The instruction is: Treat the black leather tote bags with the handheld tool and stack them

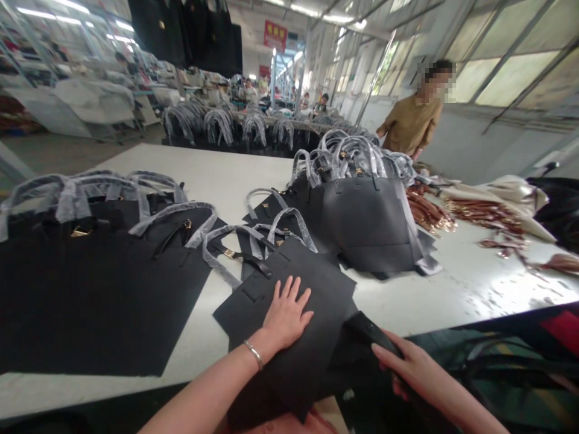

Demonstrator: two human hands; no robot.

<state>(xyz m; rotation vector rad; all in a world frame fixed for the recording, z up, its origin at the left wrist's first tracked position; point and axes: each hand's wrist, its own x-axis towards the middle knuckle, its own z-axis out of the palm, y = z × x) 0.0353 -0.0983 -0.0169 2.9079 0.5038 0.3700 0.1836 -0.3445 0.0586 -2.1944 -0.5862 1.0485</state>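
My left hand lies flat, fingers spread, on a black bag panel near the table's front edge. A silver bracelet circles that wrist. At the right, my right hand grips a dark piece of black material between thumb and fingers; its lower part hangs beyond the table edge. Just past my left hand are bag handles in clear plastic wrap and a black strap with a gold-coloured buckle.
Black bags lie at left; another pile stands behind at right. Brown straps lie on the white table at far right. A person in a tan shirt stands beyond. Dark bags hang overhead.
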